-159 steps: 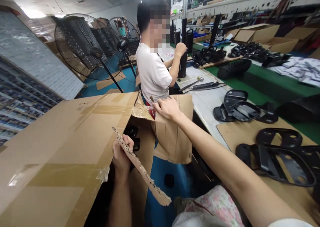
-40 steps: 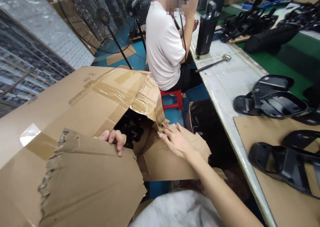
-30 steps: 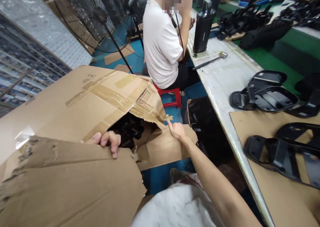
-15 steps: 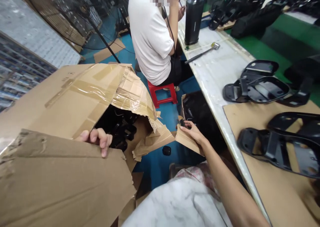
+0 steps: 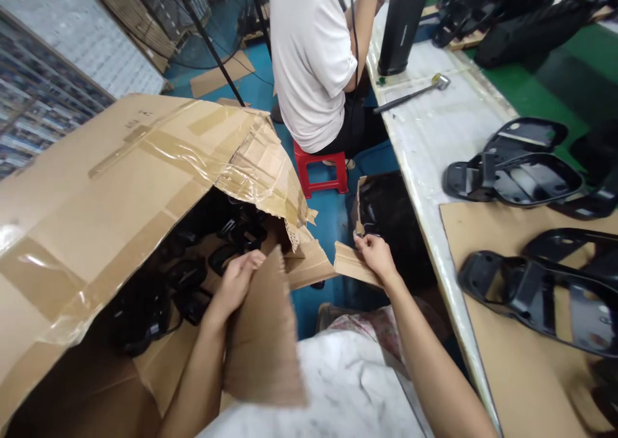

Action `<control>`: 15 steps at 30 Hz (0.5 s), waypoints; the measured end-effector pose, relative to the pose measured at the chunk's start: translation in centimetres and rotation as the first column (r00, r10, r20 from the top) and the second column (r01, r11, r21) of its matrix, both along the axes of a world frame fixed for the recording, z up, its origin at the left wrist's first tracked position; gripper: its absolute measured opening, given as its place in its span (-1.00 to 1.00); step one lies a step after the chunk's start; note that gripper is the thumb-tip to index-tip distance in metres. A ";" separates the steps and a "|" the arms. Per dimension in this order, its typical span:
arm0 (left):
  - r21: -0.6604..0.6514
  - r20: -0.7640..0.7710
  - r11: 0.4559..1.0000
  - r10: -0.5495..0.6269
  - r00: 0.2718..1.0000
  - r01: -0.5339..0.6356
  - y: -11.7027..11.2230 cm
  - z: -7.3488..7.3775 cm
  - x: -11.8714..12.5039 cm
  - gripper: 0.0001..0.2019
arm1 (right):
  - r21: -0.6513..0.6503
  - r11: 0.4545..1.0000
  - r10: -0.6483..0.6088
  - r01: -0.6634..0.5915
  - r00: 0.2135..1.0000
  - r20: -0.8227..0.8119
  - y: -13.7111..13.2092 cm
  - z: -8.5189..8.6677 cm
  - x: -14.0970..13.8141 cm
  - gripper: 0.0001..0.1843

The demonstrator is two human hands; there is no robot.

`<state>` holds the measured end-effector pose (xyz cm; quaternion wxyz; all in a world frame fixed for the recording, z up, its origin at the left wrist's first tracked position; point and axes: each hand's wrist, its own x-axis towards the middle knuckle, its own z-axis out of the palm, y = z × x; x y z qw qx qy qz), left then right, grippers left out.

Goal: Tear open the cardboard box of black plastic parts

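Running from lower left up to the middle, the big taped box (image 5: 120,187) lies on its side with its torn mouth facing the person; dark plastic parts (image 5: 193,257) sit in the opening. Some small print marks the box top near its far edge, too small to read. The left hand (image 5: 236,283) is closed on the upper edge of a torn flap (image 5: 263,335), whose long axis runs from the hand down toward the person's lap. The parts lie just beyond and left of this hand, so it is the nearer one to them. Further right, across a gap of blue floor, the right hand (image 5: 374,257) pinches a smaller cardboard scrap (image 5: 350,265), its long axis pointing left toward the box's ragged edge. Beyond sits a co-worker (image 5: 313,58) on a red stool (image 5: 321,171). On the bench (image 5: 429,135) at right lie black frames (image 5: 514,180), with no brand or label legible.
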<state>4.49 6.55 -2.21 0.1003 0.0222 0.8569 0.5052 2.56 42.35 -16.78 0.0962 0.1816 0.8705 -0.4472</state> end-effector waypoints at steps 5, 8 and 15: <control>-0.173 0.025 0.973 0.158 0.987 -0.152 1.7 -5.1 1.5 -0.52 | -0.099 0.984 0.152 -0.148 0.988 0.032 0.4 2.0 0.1 -0.76; -0.147 0.069 0.972 0.196 0.978 -0.184 2.6 -8.3 2.4 -0.59 | 0.008 0.997 0.076 -0.077 0.996 0.044 0.3 3.2 0.4 -0.73; -0.067 -0.002 0.967 0.248 0.969 -0.248 7.2 -10.8 1.8 -0.64 | 0.010 1.000 0.018 -0.018 0.999 -0.035 -0.1 6.5 0.4 -0.42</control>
